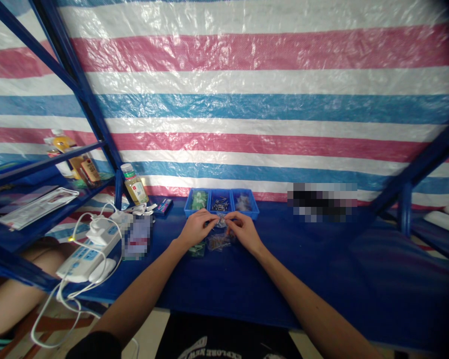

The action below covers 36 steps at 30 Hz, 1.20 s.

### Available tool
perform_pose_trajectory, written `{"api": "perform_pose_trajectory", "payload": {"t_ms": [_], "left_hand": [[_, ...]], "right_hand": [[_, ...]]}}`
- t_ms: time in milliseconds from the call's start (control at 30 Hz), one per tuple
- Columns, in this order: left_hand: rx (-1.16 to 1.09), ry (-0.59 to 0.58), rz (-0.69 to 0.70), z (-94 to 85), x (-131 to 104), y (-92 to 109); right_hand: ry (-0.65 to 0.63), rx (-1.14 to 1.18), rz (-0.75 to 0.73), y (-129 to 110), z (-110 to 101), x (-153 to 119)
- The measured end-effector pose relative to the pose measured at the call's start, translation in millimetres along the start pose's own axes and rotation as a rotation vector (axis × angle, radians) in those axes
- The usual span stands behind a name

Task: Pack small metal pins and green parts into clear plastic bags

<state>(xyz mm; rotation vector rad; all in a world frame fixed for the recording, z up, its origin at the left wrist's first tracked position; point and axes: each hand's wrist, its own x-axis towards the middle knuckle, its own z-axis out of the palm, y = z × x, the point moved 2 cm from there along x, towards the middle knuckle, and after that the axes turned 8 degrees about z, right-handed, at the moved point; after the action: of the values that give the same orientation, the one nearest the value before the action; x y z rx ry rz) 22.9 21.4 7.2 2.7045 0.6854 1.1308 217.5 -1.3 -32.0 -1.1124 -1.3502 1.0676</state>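
My left hand (196,227) and my right hand (244,230) meet over the blue table, thumbs and forefingers pinched together. Between the fingertips is a small, shiny clear plastic bag (220,223); its contents are too small to make out. Just beyond my hands stand three joined blue bins: green packets (199,199) fill the left one, dark and silvery screw-like pieces (220,203) the middle one, clear packets (243,202) the right one. Nearer to me lie a clear packet with brownish pieces (219,242) and a green packet (197,250). Something orange-red is partly hidden under my right hand.
A white power strip (86,254) with looped cables lies at the left, near a blurred-out flat item (137,238). Behind are a bottle (133,184) and a small dark-blue box (163,207). Blue metal posts frame both sides. Another person's leg (30,279) shows at left.
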Motion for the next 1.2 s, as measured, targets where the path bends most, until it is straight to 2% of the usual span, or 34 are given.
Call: {"api": "perform_pose_trajectory", "payload": {"t_ms": [267, 467, 600, 700, 867, 933, 1033, 1200], "left_hand": [[0.000, 0.009, 0.008, 1.1, 1, 0], [0.008, 0.059, -0.073, -1.0, 0, -6], [0.013, 0.049, -0.069, -2.6, 0, -6], [0.002, 0.045, -0.047, -2.7, 1, -4], [-0.004, 0.066, -0.058, -3.1, 1, -2], [-0.005, 0.063, -0.058, -3.2, 0, -2], [-0.008, 0.046, -0.054, -3.0, 0, -2], [-0.005, 0.028, -0.056, -2.3, 0, -4]], "right_hand": [[-0.003, -0.002, 0.002, 0, -1, 0], [-0.002, 0.021, -0.013, 1, -1, 1], [0.001, -0.002, -0.006, 3, -1, 2], [0.065, -0.021, -0.003, 2, -6, 2], [0.282, -0.002, -0.056, -3, -20, 4], [0.309, 0.046, -0.070, -3, -24, 5], [0.276, 0.090, -0.059, 0, -25, 8], [0.183, -0.020, -0.011, 9, -18, 10]]}}
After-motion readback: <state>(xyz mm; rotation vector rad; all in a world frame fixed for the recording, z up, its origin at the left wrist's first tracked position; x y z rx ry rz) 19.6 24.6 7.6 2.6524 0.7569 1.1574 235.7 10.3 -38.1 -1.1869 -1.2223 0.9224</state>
